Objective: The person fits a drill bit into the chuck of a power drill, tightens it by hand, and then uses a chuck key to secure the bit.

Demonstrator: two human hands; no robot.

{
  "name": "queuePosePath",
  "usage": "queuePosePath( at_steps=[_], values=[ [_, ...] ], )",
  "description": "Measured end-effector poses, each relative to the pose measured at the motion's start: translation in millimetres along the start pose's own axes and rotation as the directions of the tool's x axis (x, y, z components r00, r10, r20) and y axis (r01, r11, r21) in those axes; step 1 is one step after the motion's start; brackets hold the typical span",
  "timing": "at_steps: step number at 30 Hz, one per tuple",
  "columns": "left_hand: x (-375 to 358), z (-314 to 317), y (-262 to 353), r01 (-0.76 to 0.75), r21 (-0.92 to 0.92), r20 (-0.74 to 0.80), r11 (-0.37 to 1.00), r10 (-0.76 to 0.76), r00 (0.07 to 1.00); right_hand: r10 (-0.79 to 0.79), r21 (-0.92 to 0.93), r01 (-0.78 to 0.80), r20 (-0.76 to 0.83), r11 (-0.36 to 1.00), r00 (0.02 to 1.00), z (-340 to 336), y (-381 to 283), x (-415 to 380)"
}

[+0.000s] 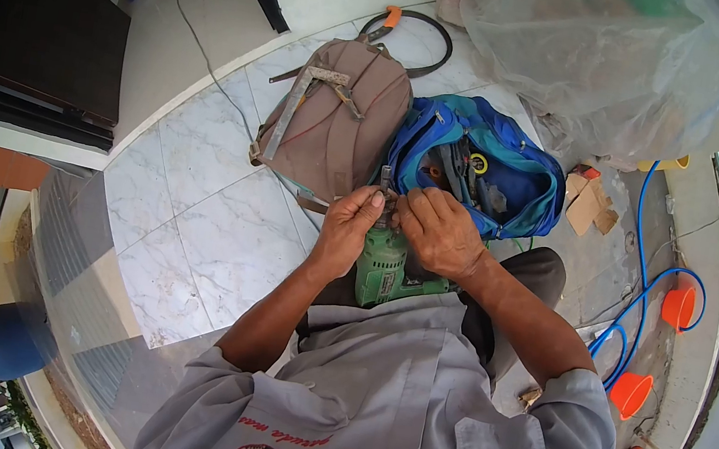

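Note:
A green power drill (381, 269) rests in my lap, its chuck end pointing away from me. My left hand (348, 230) is closed at the left side of the chuck, thumb and fingers pressed together. From the right, my right hand (441, 231) pinches at the same spot, its fingers curled over the front of the drill. A short grey metal bit (386, 176) sticks out beyond my fingertips. The chuck itself is mostly covered by my fingers. Just past my hands lies an open blue bag (543, 191) with tools and a yellow roll inside.
A brown backpack (337, 120) with a metal square (292, 114) on it lies beyond my left hand. Plastic sheeting (593, 64) covers something at the back right. To the right are torn cardboard (587, 204), a blue hose (640, 255) and orange buckets (679, 308).

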State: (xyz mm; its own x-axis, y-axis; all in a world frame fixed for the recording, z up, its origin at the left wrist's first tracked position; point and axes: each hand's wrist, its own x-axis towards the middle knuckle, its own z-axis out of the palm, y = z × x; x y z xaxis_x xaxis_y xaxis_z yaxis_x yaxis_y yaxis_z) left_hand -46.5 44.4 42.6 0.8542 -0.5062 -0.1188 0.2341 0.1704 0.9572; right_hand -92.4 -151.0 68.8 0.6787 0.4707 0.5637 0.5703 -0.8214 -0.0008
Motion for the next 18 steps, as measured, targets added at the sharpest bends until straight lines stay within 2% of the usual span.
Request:
queuePosePath(
  at_steps=[3, 6, 9, 13, 16, 18],
  values=[
    [-2, -2, -9, -0.009, 0.025, -0.045, 1.000, 0.010, 0.999, 0.083, 0.081, -0.088, 0.056, 0.993, 0.995, 0, -5, 1],
    [-5, -3, -18, 0.001, 0.037, -0.065, 0.999, 0.002, 0.998, 0.285, 0.169, -0.290, 0.058, 0.942, 0.957, 7, -20, -5],
    [-6, -5, -23, -0.014, 0.083, -0.071, 0.996, 0.020, 0.997, 0.429, 0.301, -0.429, 0.069, 0.852, 0.900, 16, -27, -7],
    [-6, -9, -22, 0.000, 0.248, -0.043, 0.969, 0.011, 0.999, 0.495, 0.341, -0.513, 0.144, 0.788, 0.857, 10, -29, -3],
    [-7, -6, -17, 0.000, 0.285, -0.040, 0.958, 0.012, 0.999, 0.528, 0.366, -0.565, 0.205, 0.739, 0.824, 5, -28, -1],
    [-6, -3, -21, -0.055, 0.267, -0.060, 0.962, 0.073, 0.995, 0.555, 0.408, -0.600, 0.237, 0.688, 0.797, 5, -26, 1]
  ],
)
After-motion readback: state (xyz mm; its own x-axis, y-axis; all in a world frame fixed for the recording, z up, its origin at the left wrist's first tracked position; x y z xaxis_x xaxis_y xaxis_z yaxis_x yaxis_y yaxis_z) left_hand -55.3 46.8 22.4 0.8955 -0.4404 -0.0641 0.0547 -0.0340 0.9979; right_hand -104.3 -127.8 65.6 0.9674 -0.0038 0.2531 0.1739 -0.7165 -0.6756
